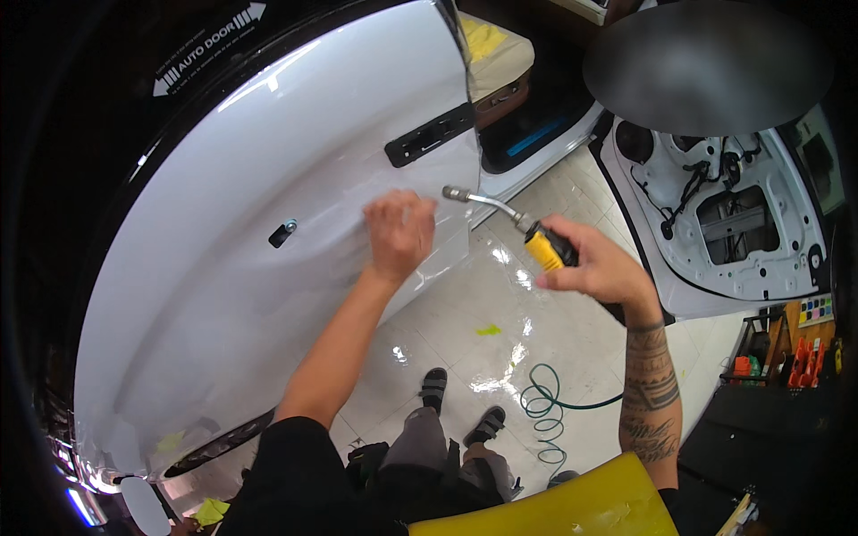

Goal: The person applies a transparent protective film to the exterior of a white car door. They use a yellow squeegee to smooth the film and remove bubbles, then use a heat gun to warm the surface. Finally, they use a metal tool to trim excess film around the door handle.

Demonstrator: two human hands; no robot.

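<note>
My right hand is wrapped round a gas torch with a yellow and black body and a bent metal tube. The torch's nozzle points left toward a glossy white car door; no flame shows. In front of the door, my left hand has its fingers curled in, slightly blurred, and what they hold, if anything, is hidden. Above that hand the door has a long black handle recess. Farther left is a small dark opening with a round metal part at its edge.
Another door, its inner frame bare, stands at the right. A green coiled hose lies on the shiny tiled floor. A glossy yellow surface is close by at the bottom. A blurred grey disc covers the upper right.
</note>
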